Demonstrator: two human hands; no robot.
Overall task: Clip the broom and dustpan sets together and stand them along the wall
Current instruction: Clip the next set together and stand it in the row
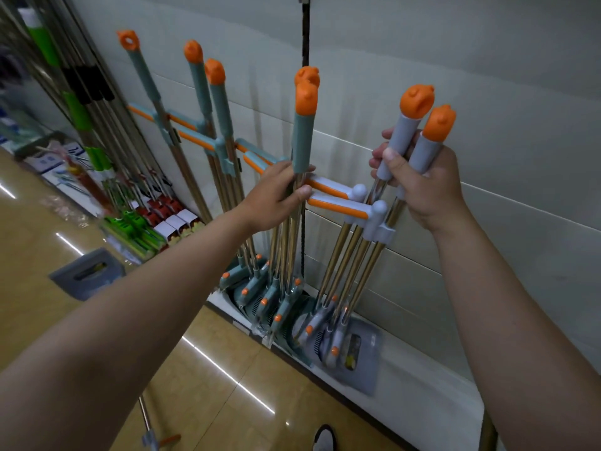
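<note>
On my feed the left hand [276, 193] was curled round the metal poles of a teal broom and dustpan set [304, 141], gripping just under its teal sleeve, thumb across the front. The right hand [426, 187] was wrapped round both grey sleeves of the grey broom and dustpan set [379, 222], holding the two orange-capped handles side by side, nearly upright. That grey set stood at the right end of the row, its dustpan down on the pale ledge [422, 402] at the foot of the wall [487, 92], just beside the teal one. The other teal sets [221, 115] leaned against the wall further left, close together. Beyond them stood green-handled mops [78, 109]. A loose grey dustpan [86, 275] lay on the tan floor [227, 369], well apart from the row. The bottoms of the sets looked blurred to me.
</note>
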